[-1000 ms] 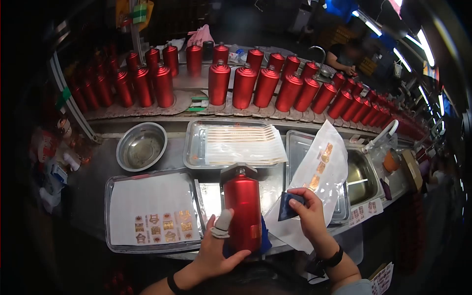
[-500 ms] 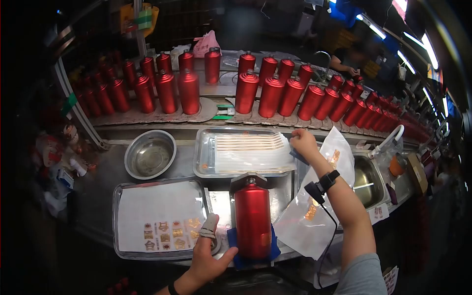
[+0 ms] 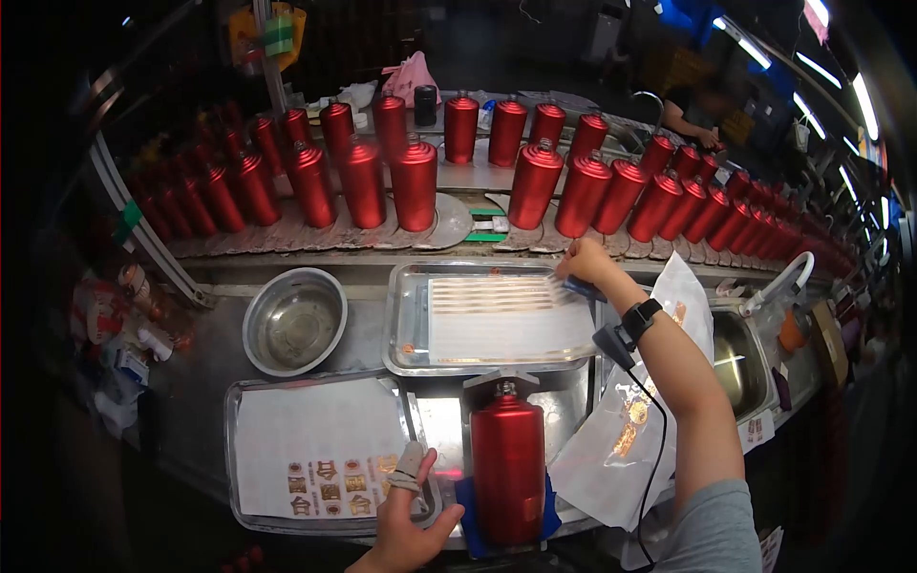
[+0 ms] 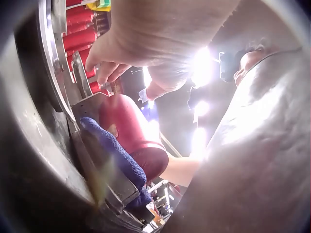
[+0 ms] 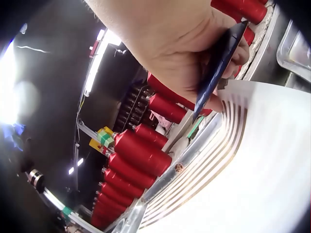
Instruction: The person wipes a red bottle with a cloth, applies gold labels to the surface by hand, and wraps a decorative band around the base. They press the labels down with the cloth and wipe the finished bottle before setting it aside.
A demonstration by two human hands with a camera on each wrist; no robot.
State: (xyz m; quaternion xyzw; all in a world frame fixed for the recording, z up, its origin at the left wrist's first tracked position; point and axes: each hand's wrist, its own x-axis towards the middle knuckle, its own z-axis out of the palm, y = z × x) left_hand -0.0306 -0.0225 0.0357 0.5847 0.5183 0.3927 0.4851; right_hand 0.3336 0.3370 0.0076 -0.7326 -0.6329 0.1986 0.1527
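My right hand (image 3: pixel 586 262) holds a dark blue flat scraper (image 5: pixel 218 68) at the right edge of a white sheet with gold stripes (image 3: pixel 506 336). In the right wrist view its fingertips meet the sheet's edge, which curves upward there. The sheet lies in a metal tray (image 3: pixel 394 329). A red bottle (image 3: pixel 508 468) leans on a stand padded with blue cloth (image 4: pixel 114 148). Just left of the bottle is my left hand (image 3: pixel 406 530), thumb and index finger spread, apart from it. A whitish covering (image 3: pixel 406 468) wraps the index finger.
Rows of red bottles (image 3: pixel 414 186) stand along the back ledge. At left are a metal bowl (image 3: pixel 294 322) and a tray (image 3: pixel 234 468) bearing a sheet of gold decals. A white sheet with gold pieces (image 3: pixel 583 468) lies at right, before a sink (image 3: pixel 735 368).
My right hand has moved from beside the bottle, scraper in hand, up to the striped sheet's right edge. My left hand has come off the bottle. The bottles at the back have shifted right in view.
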